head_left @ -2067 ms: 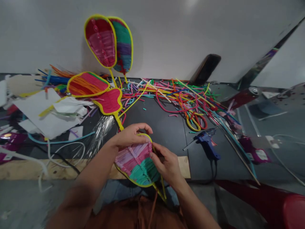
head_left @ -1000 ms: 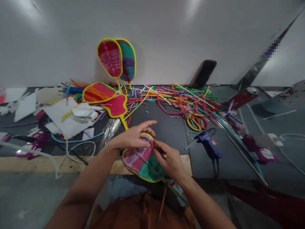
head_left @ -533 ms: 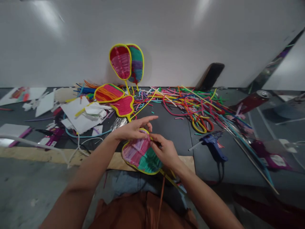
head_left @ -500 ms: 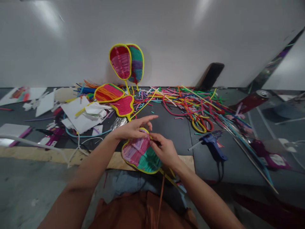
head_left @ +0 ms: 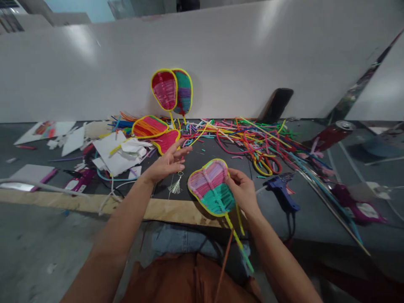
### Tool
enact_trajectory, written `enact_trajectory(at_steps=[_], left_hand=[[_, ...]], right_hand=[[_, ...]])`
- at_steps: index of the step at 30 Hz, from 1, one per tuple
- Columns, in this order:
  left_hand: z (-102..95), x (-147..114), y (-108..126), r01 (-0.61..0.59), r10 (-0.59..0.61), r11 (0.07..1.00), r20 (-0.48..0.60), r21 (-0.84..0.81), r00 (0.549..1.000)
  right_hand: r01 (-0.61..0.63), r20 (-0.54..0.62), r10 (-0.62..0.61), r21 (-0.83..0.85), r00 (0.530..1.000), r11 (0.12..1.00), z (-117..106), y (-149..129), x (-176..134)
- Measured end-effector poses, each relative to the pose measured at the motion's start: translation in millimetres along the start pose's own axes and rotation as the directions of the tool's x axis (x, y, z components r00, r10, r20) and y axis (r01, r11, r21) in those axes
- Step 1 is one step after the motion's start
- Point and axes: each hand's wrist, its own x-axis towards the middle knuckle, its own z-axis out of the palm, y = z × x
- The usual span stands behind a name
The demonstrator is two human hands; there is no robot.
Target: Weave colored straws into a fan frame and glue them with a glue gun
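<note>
My right hand [head_left: 242, 191] grips the right edge of a fan-shaped pipe-cleaner piece [head_left: 211, 185], thumb and fingers pinched on its rim. The piece has a yellow outline, purple, pink and green bands and a yellow stem that turns green at its lower end. My left hand [head_left: 170, 162] is raised to its left, fingers apart, close to the pink pipe-cleaner fan [head_left: 167, 141]. Just below that hand is a pale tassel [head_left: 176, 185] with a small loop on top; whether the hand touches it I cannot tell.
Two finished-looking fans [head_left: 164, 90] lean on the white panel. Loose pipe cleaners [head_left: 227, 132] spread along the back. On the right are a blue glue gun [head_left: 282, 193], scissors [head_left: 263, 165], a phone [head_left: 277, 104] and a can [head_left: 336, 132]. Paper scraps [head_left: 118, 153] lie left.
My left hand has let go of the fan-shaped piece and moved left and up. My right hand has shifted right with the piece, which now shows fully. The view has tilted up slightly.
</note>
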Motion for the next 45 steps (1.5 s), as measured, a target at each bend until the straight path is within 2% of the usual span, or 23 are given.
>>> enact_trajectory(at_steps=[5, 7, 10, 12, 14, 17, 19, 22, 24, 27, 33, 39, 42, 45], left_hand=[[46.6, -5.0, -18.1, -0.042, 0.026, 0.973, 0.075, 0.228, 0.997], [57.8, -7.8, -23.5, -0.056, 0.027, 0.938, 0.09, 0.341, 0.996], [57.1, -13.6, -28.7, -0.066, 0.029, 0.875, 0.083, 0.48, 0.996], [48.5, -17.0, -31.9, -0.035, 0.047, 0.863, -0.013, 0.505, 0.999], [38.4, -19.0, -35.1, 0.026, 0.047, 0.911, -0.165, 0.412, 0.985], [27.8, -19.7, -37.3, 0.054, -0.054, 0.998, -0.352, -0.009, 0.935], [25.3, -19.2, -36.0, 0.019, -0.138, 0.959, -0.405, -0.284, 0.904], [25.9, -17.0, -33.2, -0.04, -0.208, 0.891, -0.483, -0.453, 0.85], [26.8, -14.9, -33.1, -0.082, -0.219, 0.877, -0.547, -0.473, 0.808], [27.1, -12.5, -36.1, -0.127, -0.195, 0.886, -0.607, -0.446, 0.771], [21.7, -18.8, -42.6, -0.144, -0.078, 0.948, -0.645, -0.285, 0.76], [9.9, -35.6, -41.5, -0.137, -0.146, 0.9, -0.582, -0.414, 0.8], [6.0, -40.2, -44.2, -0.133, -0.182, 0.89, -0.605, -0.437, 0.775], [3.0, -42.8, -51.9, -0.119, -0.16, 0.925, -0.654, -0.36, 0.739]], right_hand=[[-0.005, -0.02, 0.006, 0.038, 1.0, 0.999, 7.4, -3.5, -0.1], [-0.016, -0.037, 0.018, 0.056, 0.999, 0.998, 10.1, -4.4, -1.2], [-0.05, -0.072, 0.057, 0.1, 0.996, 0.994, 7.3, -3.9, -2.6], [-0.063, -0.089, 0.076, 0.141, 0.993, 0.988, 2.4, -3.2, -3.0], [-0.069, -0.109, 0.089, 0.167, 0.99, 0.983, -2.9, -3.3, -3.4], [-0.082, -0.116, 0.1, 0.151, 0.988, 0.985, -10.7, -5.0, -4.9], [-0.098, -0.11, 0.112, 0.123, 0.988, 0.988, -16.1, -6.1, -7.4], [-0.113, -0.135, 0.124, 0.083, 0.983, 0.99, -23.7, -5.7, -13.9], [-0.129, -0.147, 0.139, 0.075, 0.979, 0.989, -27.5, -4.4, -19.9], [-0.168, -0.131, 0.176, 0.068, 0.976, 0.983, -30.4, -2.0, -29.5], [-0.18, -0.133, 0.183, 0.033, 0.974, 0.983, -32.3, 0.3, -38.3], [-0.211, -0.13, 0.213, 0.027, 0.968, 0.977, -34.4, -0.8, -39.8], [-0.239, -0.12, 0.243, 0.047, 0.963, 0.97, -34.6, -1.3, -42.7], [-0.264, -0.121, 0.269, 0.056, 0.955, 0.963, -35.3, -2.0, -45.7]])
